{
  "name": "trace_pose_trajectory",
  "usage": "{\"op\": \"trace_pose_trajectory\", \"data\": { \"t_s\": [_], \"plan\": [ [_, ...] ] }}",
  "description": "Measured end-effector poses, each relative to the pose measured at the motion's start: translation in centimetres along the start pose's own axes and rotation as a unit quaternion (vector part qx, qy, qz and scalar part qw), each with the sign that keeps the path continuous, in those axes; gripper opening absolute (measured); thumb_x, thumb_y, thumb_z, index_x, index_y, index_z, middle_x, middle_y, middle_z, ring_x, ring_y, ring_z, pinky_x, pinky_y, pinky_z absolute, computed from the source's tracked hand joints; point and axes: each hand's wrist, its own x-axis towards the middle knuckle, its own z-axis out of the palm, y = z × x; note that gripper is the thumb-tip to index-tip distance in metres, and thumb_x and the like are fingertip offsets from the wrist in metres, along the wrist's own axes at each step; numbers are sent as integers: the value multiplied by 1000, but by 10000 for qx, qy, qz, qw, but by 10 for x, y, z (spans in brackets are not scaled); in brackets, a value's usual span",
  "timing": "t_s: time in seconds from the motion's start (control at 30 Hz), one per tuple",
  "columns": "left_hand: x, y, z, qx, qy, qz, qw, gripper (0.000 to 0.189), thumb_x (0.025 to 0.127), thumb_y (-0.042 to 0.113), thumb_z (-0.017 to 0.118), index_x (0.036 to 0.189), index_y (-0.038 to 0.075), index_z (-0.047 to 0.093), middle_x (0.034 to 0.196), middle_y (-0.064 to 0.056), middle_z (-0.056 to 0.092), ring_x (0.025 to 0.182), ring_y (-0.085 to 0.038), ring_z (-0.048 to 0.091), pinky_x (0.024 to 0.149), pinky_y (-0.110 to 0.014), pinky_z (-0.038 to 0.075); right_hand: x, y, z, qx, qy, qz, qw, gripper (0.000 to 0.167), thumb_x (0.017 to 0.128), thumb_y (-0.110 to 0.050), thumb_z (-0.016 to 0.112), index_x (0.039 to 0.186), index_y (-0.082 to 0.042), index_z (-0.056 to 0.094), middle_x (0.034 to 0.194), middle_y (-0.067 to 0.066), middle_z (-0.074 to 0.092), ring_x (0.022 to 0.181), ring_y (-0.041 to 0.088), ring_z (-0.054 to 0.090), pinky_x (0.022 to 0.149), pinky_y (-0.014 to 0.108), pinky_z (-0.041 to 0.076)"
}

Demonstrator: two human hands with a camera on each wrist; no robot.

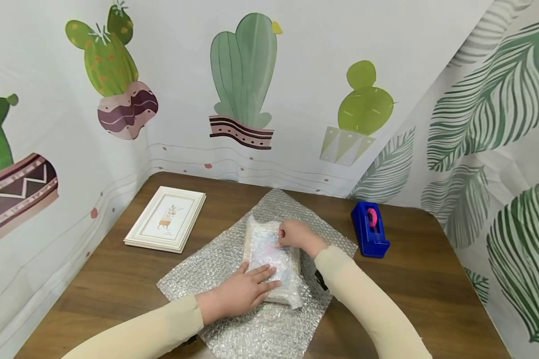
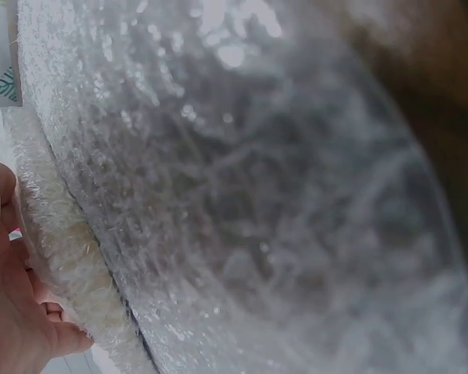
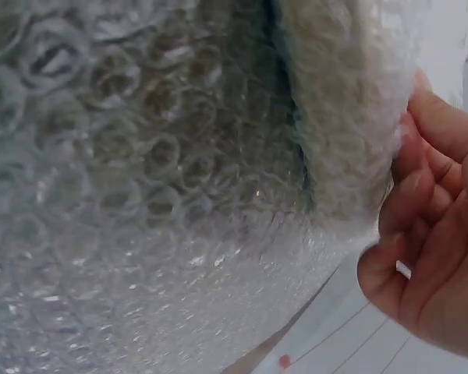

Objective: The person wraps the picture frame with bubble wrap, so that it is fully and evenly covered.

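A flat rectangular package (image 1: 262, 244) wrapped in clear bubble wrap lies on a larger bubble wrap sheet (image 1: 197, 281). Its cream edge (image 2: 66, 234) shows through in the left wrist view. My left hand (image 1: 244, 291) rests on the package's lower part, palm down with fingers spread. At the upper right of the package, my right hand (image 1: 298, 235) has its fingers curled and pinches at the wrapping. The right wrist view shows the right thumb and fingers (image 3: 409, 199) bunched against the package's face. What lies between those fingertips is hidden.
A white picture frame (image 1: 164, 219) with a plant print lies left of the sheet on the wooden table (image 1: 103, 279). To the right stands a blue tape dispenser (image 1: 370, 237) with a pink core. A cactus-patterned cloth (image 1: 179, 89) hangs behind the table.
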Motion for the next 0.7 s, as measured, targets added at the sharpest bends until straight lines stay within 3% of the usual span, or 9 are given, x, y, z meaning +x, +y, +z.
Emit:
{"op": "trace_pose_trajectory", "data": {
  "t_s": [0.1, 0.23, 0.33, 0.57, 0.7],
  "plan": [
    [1, 1, 2, 88, 60, 68, 9999, 46, 110, 37, 41, 155, 34, 44, 166, 1, 39, 153, -19, 40, 118, -61, 40, -2, 9, -4, 538, -120, 54, 9985, 34, 89, -27, 81, 66, -15, 59, 60, -8, 50, 55, 8, 42, 55, 21, 38],
    [1, 1, 3, 98, 72, 42, 9999, 46, 110, 37, 41, 155, 34, 44, 165, 2, 40, 153, -19, 40, 118, -61, 40, -3, 23, -13, 1297, -480, -156, 9903, 22, 94, -15, 73, 75, -6, 68, 61, -6, 51, 56, 7, 41, 57, 20, 38],
    [0, 1, 3, 36, 53, -18, 10000, 46, 110, 37, 40, 155, 35, 44, 166, 2, 39, 154, -19, 39, 119, -61, 38, -3, 28, -21, 1509, -627, -147, 9864, 20, 96, -12, 69, 78, -4, 70, 62, -3, 54, 57, 10, 43, 58, 22, 39],
    [-1, -1, 4, 55, 97, -19, 9999, 46, 110, 37, 40, 155, 35, 44, 166, 2, 39, 154, -19, 39, 119, -62, 39, -4, 33, -29, 1242, -503, 133, 9909, 20, 98, -19, 69, 86, -4, 75, 69, 6, 68, 64, 13, 57, 59, 22, 43],
    [0, -1, 5, 83, 120, -8, 9999, 46, 110, 37, 41, 155, 35, 44, 166, 2, 39, 154, -19, 39, 119, -61, 38, -4, 35, -24, 1108, -216, 127, 9935, 18, 97, -17, 70, 87, -3, 76, 71, 7, 69, 60, 10, 50, 59, 21, 40]
  ]
}}
